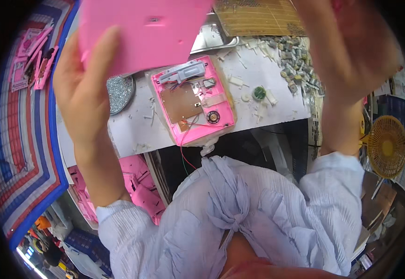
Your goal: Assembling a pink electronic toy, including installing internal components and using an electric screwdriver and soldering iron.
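Note:
My left hand (88,88) grips the lower left of a pink plastic casing panel (146,42), thumb on its face, raised above the table. The panel runs off the top of the view. My right hand (365,51) is lifted at the upper right and smeared by motion; a bit of pink shows by it, and whether it holds anything is unclear. Between the arms lies an open pink casing (223,111) with a brown circuit board (177,102), a grey plastic mechanism (184,72), a small round speaker (212,116) and thin wires. Red and green wires hang over the table's front edge.
Small motors (295,67) and white bits are heaped at the right of the white table (267,114). A round dish of silvery pieces (121,93), a metal tray (211,37) and cardboard (260,18) surround the casing. Pink parts (142,190) lie below left; a yellow fan (387,146) stands right.

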`<state>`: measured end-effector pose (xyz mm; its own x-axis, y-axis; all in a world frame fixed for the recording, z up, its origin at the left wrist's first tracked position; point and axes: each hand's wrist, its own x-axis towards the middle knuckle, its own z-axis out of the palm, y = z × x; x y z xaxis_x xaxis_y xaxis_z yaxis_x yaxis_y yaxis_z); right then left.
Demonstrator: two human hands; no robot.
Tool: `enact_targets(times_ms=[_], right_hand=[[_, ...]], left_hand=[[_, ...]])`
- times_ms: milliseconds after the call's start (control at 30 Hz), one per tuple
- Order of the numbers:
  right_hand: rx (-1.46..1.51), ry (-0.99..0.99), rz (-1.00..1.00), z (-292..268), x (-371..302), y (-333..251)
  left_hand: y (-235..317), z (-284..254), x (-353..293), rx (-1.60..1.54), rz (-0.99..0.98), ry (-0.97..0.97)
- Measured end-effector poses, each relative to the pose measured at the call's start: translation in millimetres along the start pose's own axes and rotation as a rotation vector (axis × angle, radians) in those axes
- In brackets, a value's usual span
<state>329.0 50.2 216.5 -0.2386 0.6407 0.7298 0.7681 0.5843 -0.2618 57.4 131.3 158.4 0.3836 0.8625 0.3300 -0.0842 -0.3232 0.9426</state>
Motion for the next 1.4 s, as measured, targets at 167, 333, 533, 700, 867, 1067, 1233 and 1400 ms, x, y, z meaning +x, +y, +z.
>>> enact_targets(times_ms=[167, 333, 533, 700, 867, 1067, 1233, 1400], right_hand=[[0.991, -0.178, 0.854, 77.4, -108.2, -25.3], [0.82, -0.06, 0.895, 76.1, -146.1, -39.1], [0.552, -0.325, 0.907, 75.8, -198.1, -40.8], [0.467, -0.448, 0.876, 75.2, -188.3, -37.4], [0.578, -0.418, 0.892, 73.2, -195.6, -38.4], [0.565, -0.471, 0.769, 71.6, -199.6, -34.0], [0.482, -0.656, 0.682, 67.6, -180.0, -21.1], [0.322, -0.736, 0.569, 68.1, -169.5, -19.5]], left_hand=[[-29.9, 21.5, -63.3, -0.646, -0.33, 0.257], [-65.0, 39.4, -108.3, 0.223, -0.278, 0.05], [-68.9, 47.1, -127.3, 0.495, -0.253, -0.117], [-68.3, 42.6, -131.1, 0.515, -0.305, -0.155], [-70.9, 40.7, -140.1, 0.485, -0.292, -0.149], [-68.9, 39.1, -141.2, 0.443, -0.325, -0.13], [-68.8, 42.3, -148.9, 0.489, -0.332, -0.061], [-66.8, 42.6, -162.8, 0.549, -0.429, -0.03]])
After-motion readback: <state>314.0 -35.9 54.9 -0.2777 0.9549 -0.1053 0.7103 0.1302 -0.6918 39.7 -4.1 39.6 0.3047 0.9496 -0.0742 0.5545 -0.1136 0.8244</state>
